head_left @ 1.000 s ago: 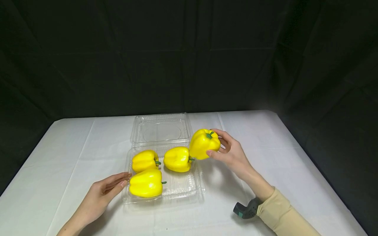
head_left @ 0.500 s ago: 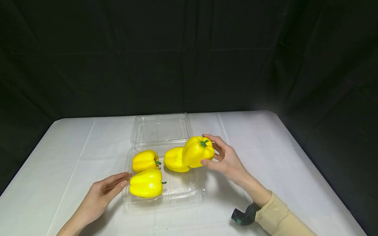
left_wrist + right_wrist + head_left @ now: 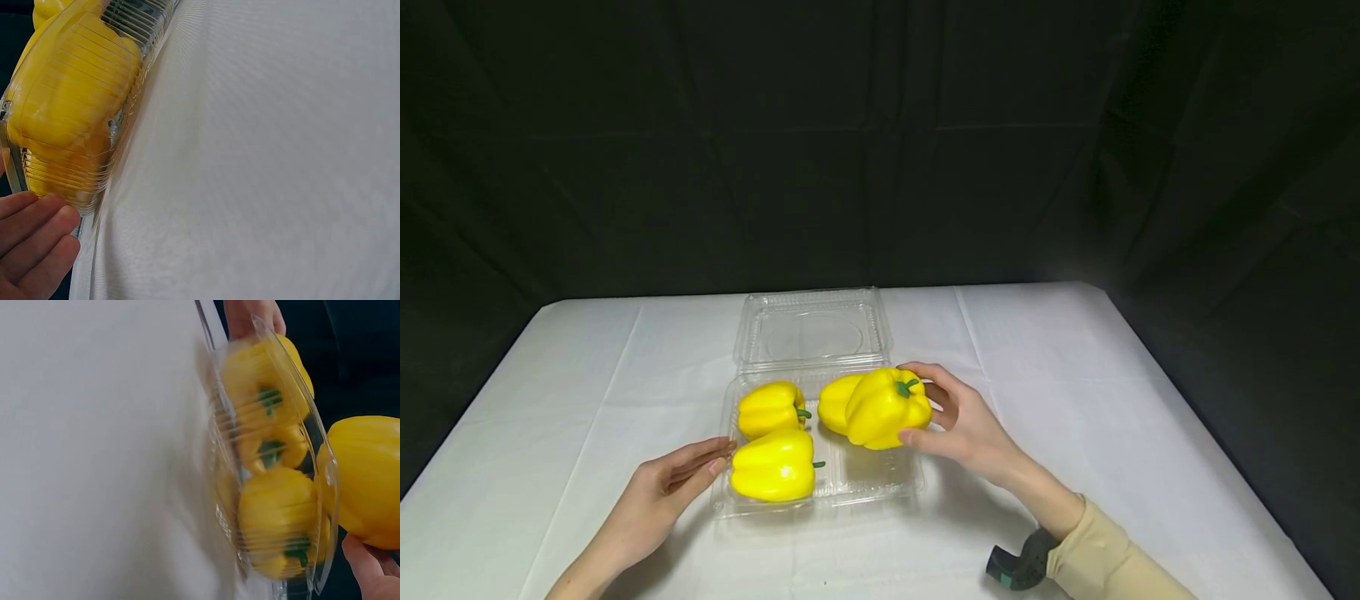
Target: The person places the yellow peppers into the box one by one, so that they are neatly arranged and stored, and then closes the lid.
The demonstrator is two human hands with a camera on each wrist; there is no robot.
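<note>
My right hand (image 3: 966, 425) holds a yellow bell pepper (image 3: 883, 408), stem tilted right, over the right side of a clear plastic container (image 3: 880, 492). In the head view this pepper partly covers another bell pepper (image 3: 837, 404) lying in the container. Two more, a rear left pepper (image 3: 769, 410) and a front left pepper (image 3: 772, 467), lie in the left part. My left hand (image 3: 658, 500) pinches the container's left edge; in the left wrist view its fingers (image 3: 53, 231) touch the ribbed outer wall. The right wrist view shows the held pepper (image 3: 369, 481) above the rim.
The hinged clear lid (image 3: 812, 329) lies folded back behind the container. A white cloth (image 3: 1075, 375) covers the table, and a black curtain (image 3: 865, 150) hangs behind it. A dark device (image 3: 1018, 567) is at my right wrist.
My right hand has carried its bell pepper left and toward me, from beside the container to over its right side. The left hand stays at the left edge.
</note>
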